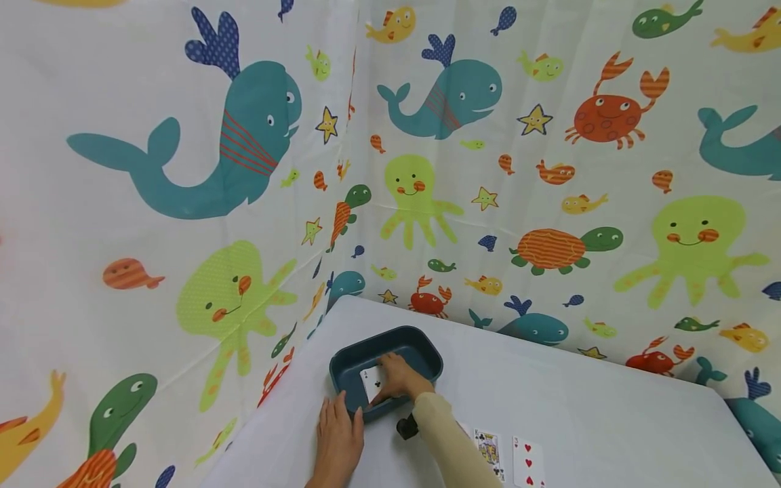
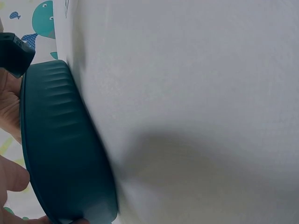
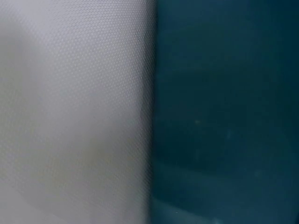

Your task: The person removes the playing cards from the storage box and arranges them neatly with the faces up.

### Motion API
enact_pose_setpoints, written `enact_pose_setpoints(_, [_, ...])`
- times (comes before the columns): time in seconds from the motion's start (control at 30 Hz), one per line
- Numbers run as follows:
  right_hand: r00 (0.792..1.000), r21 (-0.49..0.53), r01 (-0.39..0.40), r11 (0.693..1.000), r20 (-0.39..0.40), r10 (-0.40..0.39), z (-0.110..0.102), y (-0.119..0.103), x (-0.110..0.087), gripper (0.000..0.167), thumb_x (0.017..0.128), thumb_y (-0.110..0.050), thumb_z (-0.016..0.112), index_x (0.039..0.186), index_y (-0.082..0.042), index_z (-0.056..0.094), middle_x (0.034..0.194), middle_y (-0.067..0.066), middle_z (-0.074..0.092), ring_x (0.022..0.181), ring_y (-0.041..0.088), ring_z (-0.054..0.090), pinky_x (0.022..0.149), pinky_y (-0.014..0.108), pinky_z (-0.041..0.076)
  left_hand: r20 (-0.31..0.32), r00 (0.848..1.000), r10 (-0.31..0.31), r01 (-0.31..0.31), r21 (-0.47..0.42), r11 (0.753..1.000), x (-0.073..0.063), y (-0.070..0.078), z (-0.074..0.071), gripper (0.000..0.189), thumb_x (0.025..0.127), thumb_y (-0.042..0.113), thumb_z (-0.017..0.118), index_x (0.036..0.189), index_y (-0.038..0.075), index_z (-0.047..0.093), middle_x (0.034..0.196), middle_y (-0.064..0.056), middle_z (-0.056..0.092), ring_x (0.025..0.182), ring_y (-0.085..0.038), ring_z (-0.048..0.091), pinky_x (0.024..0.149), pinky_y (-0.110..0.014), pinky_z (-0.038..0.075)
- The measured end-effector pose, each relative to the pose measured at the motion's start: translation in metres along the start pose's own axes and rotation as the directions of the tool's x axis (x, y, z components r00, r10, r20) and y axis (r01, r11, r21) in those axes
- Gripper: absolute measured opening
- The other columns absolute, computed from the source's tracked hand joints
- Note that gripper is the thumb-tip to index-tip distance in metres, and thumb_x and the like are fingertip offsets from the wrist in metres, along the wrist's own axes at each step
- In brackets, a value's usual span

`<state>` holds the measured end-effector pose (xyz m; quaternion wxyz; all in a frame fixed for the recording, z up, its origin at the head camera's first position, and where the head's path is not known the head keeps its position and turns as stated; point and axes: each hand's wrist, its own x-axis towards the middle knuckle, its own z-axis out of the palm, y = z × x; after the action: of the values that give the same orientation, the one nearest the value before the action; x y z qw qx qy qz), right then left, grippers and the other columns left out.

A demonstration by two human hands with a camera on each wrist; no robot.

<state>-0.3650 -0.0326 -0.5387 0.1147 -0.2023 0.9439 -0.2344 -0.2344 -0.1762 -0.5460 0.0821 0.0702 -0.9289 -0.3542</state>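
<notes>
Right hand [image 1: 399, 377] inside teal tray [image 1: 417, 337], thumb and fingers pinching a club card [image 1: 369, 383] at opposite edges, face up. Left hand [image 1: 338, 434], fingers fairly straight, touching tray's near-left side. Tray sits on white surface [image 1: 586, 413]. Outside it, near the right sleeve [image 1: 448, 437]: face card [image 1: 488, 451], then three of hearts [image 1: 527, 463]. Sea-animal curtain [image 1: 464, 169] behind.

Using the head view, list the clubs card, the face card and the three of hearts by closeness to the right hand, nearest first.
From the right hand:
1. Clubs card: at its fingertips, inside the teal tray.
2. Face card: on the table, to the right, beside the sleeve.
3. Three of hearts: farther right on the table.
</notes>
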Motion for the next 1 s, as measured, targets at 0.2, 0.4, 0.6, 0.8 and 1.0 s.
enact_pose_setpoints(0.2, [1.000, -0.006, 0.007, 1.000, -0.020, -0.007, 0.001, 0.002, 0.001, 0.086, 0.065, -0.030, 0.099, 0.137, -0.005, 0.058, 0.136, 0.011, 0.057, 0.126, 0.029, 0.051, 0.108, 0.046, 0.047, -0.001, 1.000, 0.007, -0.007, -0.003, 1.000, 0.000, 0.002, 0.002, 0.054, 0.102, 0.020, 0.061, 0.141, -0.013, 0.044, 0.141, -0.036, 0.048, 0.142, -0.058, 0.031, 0.112, -0.072, 0.027])
enact_pose_setpoints(0.4, [1.000, -0.010, 0.004, 1.000, -0.023, -0.004, 0.002, 0.002, 0.000, 0.083, 0.066, -0.029, 0.099, 0.135, -0.006, 0.060, 0.133, 0.009, 0.058, 0.121, 0.027, 0.052, 0.106, 0.045, 0.048, -0.009, 1.000, 0.011, -0.011, -0.002, 1.000, -0.001, 0.003, 0.005, 0.053, 0.102, 0.019, 0.061, 0.140, -0.013, 0.044, 0.140, -0.036, 0.048, 0.141, -0.058, 0.031, 0.112, -0.071, 0.027])
enact_pose_setpoints(0.6, [1.000, 0.002, -0.008, 1.000, -0.006, 0.008, -0.001, 0.002, -0.001, 0.080, 0.067, -0.031, 0.098, 0.133, -0.006, 0.061, 0.132, 0.010, 0.058, 0.117, 0.026, 0.052, 0.105, 0.046, 0.049, -0.023, 1.000, 0.012, -0.012, -0.006, 1.000, -0.003, 0.004, 0.007, 0.053, 0.102, 0.019, 0.061, 0.140, -0.013, 0.044, 0.140, -0.036, 0.048, 0.141, -0.058, 0.031, 0.112, -0.071, 0.027])
enact_pose_setpoints(0.8, [1.000, -0.019, -0.011, 1.000, 0.006, 0.012, -0.001, 0.004, -0.001, 0.079, 0.070, -0.035, 0.096, 0.134, -0.007, 0.060, 0.137, 0.010, 0.057, 0.121, 0.026, 0.051, 0.105, 0.045, 0.049, -0.025, 1.000, 0.005, -0.005, -0.005, 1.000, -0.003, 0.005, 0.009, 0.053, 0.102, 0.019, 0.061, 0.140, -0.014, 0.044, 0.140, -0.036, 0.048, 0.141, -0.057, 0.030, 0.113, -0.071, 0.027])
enact_pose_setpoints(1.0, [1.000, -0.026, -0.003, 1.000, 0.003, 0.003, -0.001, 0.006, -0.001, 0.079, 0.070, -0.035, 0.096, 0.134, -0.006, 0.060, 0.137, 0.011, 0.058, 0.122, 0.027, 0.052, 0.107, 0.047, 0.048, -0.031, 1.000, 0.006, -0.006, 0.003, 1.000, -0.003, 0.007, 0.011, 0.053, 0.102, 0.019, 0.060, 0.140, -0.014, 0.044, 0.140, -0.035, 0.048, 0.141, -0.057, 0.031, 0.113, -0.071, 0.027])
